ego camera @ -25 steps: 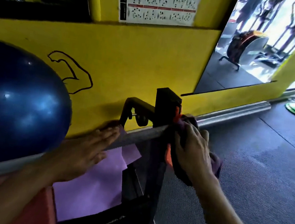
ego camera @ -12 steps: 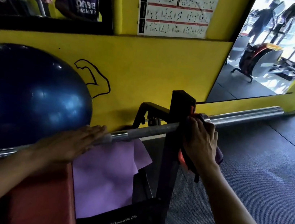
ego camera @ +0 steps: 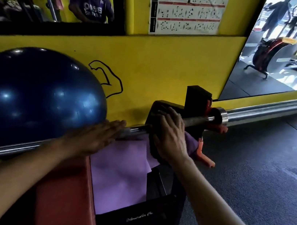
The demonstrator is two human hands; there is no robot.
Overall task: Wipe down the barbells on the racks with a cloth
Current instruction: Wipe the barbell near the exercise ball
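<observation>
1. Barbell [ego camera: 196, 121] lies across the view from lower left to upper right, resting in the black rack upright [ego camera: 197, 98]. Its thick chrome sleeve [ego camera: 264, 111] sticks out past the upright to the right, along the base of the yellow wall [ego camera: 169, 65].
2. My right hand [ego camera: 169, 134] sits on the bar just left of the upright, fingers curled over the top of the shaft, gripping a dark cloth [ego camera: 155, 149] wrapped around the bar. Part of the cloth bunches below my palm; the rest is hidden under the hand.
3. My left hand [ego camera: 94, 137] lies flat on the bar further left, fingers straight and together, pointing along the shaft toward the right hand. It presses the bar and holds nothing.
4. A short bare stretch of shaft shows between the two hands; they do not touch.
5. Blue exercise ball [ego camera: 31, 96] sits behind the bar on the left, touching or nearly touching my left hand; I cannot tell which.
6. Purple sheet [ego camera: 119, 175] hangs below the bar, between a red bench pad [ego camera: 63, 195] and the rack's black base.
7. Dark rubber floor [ego camera: 259, 175] to the right. Exercise poster [ego camera: 187, 9] above on the wall, mirrors on either side of it.
</observation>
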